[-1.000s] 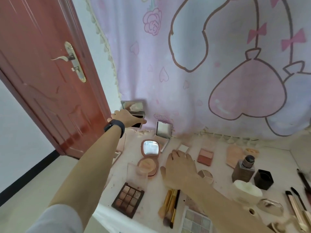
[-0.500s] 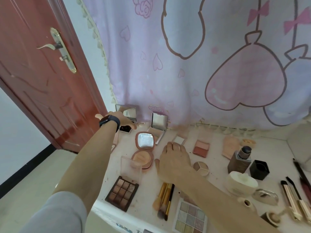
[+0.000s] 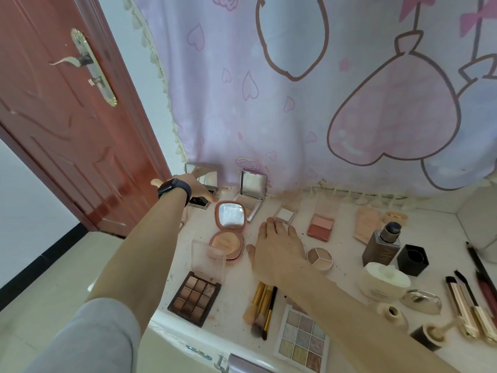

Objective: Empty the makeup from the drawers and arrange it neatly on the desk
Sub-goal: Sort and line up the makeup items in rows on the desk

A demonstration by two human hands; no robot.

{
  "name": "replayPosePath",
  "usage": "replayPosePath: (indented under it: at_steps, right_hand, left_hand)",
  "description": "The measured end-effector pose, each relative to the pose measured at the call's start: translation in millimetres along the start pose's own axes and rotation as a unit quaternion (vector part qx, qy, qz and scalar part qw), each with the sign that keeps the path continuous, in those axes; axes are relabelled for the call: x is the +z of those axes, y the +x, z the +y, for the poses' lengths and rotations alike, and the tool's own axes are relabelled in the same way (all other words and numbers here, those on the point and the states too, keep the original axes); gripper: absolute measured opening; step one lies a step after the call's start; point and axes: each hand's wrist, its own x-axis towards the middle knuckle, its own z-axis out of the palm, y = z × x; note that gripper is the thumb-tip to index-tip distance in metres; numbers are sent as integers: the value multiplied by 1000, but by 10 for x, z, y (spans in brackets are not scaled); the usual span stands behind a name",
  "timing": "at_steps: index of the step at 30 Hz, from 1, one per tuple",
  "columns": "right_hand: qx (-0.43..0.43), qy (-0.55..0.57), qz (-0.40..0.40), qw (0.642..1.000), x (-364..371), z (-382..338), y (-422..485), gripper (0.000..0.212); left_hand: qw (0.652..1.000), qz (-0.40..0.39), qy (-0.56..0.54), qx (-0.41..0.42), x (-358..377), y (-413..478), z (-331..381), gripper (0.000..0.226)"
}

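While the left hand point(image 3: 197, 185) was stretched out to the back-left corner of the desk point(image 3: 345, 235), it lay on the black compact point(image 3: 200, 201), whose mirrored lid stood up against the curtain point(image 3: 269, 117). Its thumb stuck out sideways and its fingers lay together over the base; whether they curled under it could not be told. The right hand point(image 3: 278, 247) rested flat on the desktop, fingers pressed together and thumb spread, its tips just short of the small white pan point(image 3: 285, 213).

With so much laid out across the desktop, the work looked far along. The likeliest slip was at that corner. The black compact sat near the desk's left edge, so a careless nudge could push it over the side or knock its upright lid shut. The left forearm also passed close beside the pink round compact point(image 3: 230, 230) and the brown palette point(image 3: 195, 297), so a low withdrawal might drag either out of line.

Counted:
- 3 compacts with mirrors raised, the silver compact point(image 3: 252, 193) among them
- 2 palettes of 9 pans each, counting the pastel palette point(image 3: 302, 337)
- 1 blush point(image 3: 321, 224)
- 1 white pan
- 1 round 3-part pot point(image 3: 320, 258)
- 1 foundation bottle point(image 3: 382, 247)
- 1 black hexagonal pot point(image 3: 412, 259)
- 1 white jar point(image 3: 384, 282)
- what looked like 3 brushes point(image 3: 262, 309)

The tubes point(image 3: 468, 305) at the far right were too crowded to count.
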Motion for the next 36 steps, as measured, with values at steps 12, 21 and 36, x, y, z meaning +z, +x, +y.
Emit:
replayPosePath:
  at_steps: [12,21,36]
  right_hand:
    - [-9,11,1,1000,-55,-4,6,71]
    - [-45,105,53,992,-499,111,-385,46]
    - [-45,246,346,905,-424,1151,-2887,38]
  left_hand:
    - [998,50,28,22,-176,-128,-32,110]
    - [988,141,-4,65,-482,-1260,97,47]
    - [895,264,-84,349,655,-3742,445,53]
